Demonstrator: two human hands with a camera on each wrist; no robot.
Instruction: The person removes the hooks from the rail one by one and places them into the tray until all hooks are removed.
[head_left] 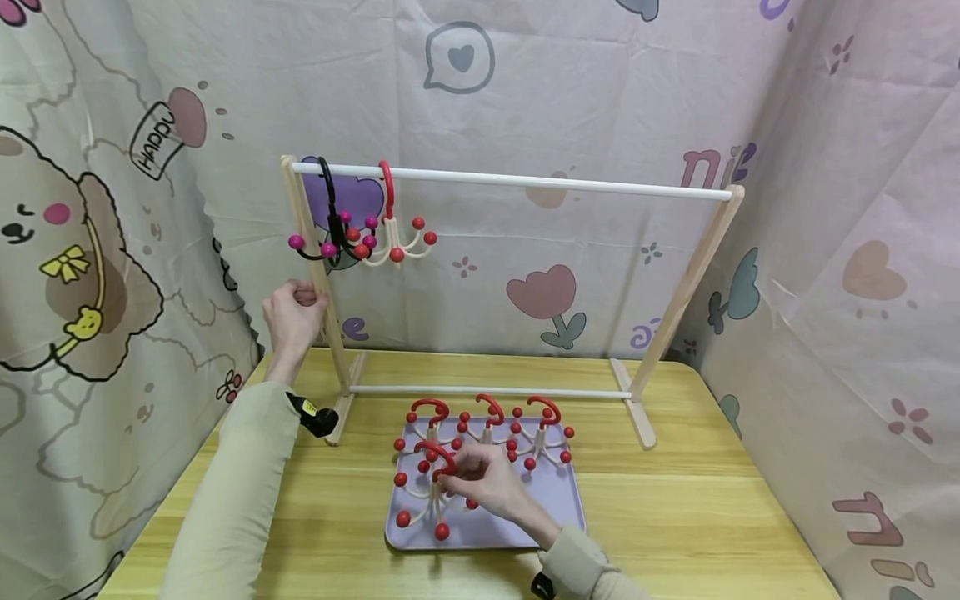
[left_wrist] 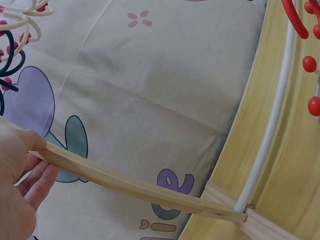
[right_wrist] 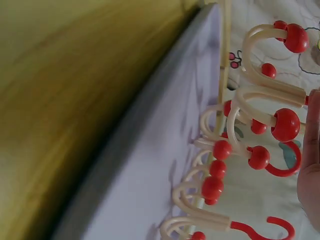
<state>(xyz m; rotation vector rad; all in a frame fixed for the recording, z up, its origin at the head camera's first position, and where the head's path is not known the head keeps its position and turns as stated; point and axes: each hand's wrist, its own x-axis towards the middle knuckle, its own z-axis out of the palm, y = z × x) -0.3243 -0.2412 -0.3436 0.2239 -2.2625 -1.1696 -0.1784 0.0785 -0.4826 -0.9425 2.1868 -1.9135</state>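
A red-hooked hanger (head_left: 429, 483) with cream arms and red balls stands at the front left of the lilac tray (head_left: 558, 500) on the wooden surface (head_left: 712, 517), the right hand (head_left: 487, 479) pinching its hook. The left hand (head_left: 292, 315) has its grip curled round the left post of the wooden rack (head_left: 318, 275), whose rail (head_left: 525, 181) carries a black hanger (head_left: 326, 229) and a red one (head_left: 393, 233).

My right grip (head_left: 487, 482) pinches a cream hanger (head_left: 431, 492) with red hook and beads, over a lilac tray (head_left: 558, 500). Pale wooden rack (head_left: 678, 308), white rail, yellow tabletop (head_left: 712, 517), pink cartoon-print cloth (head_left: 570, 92).
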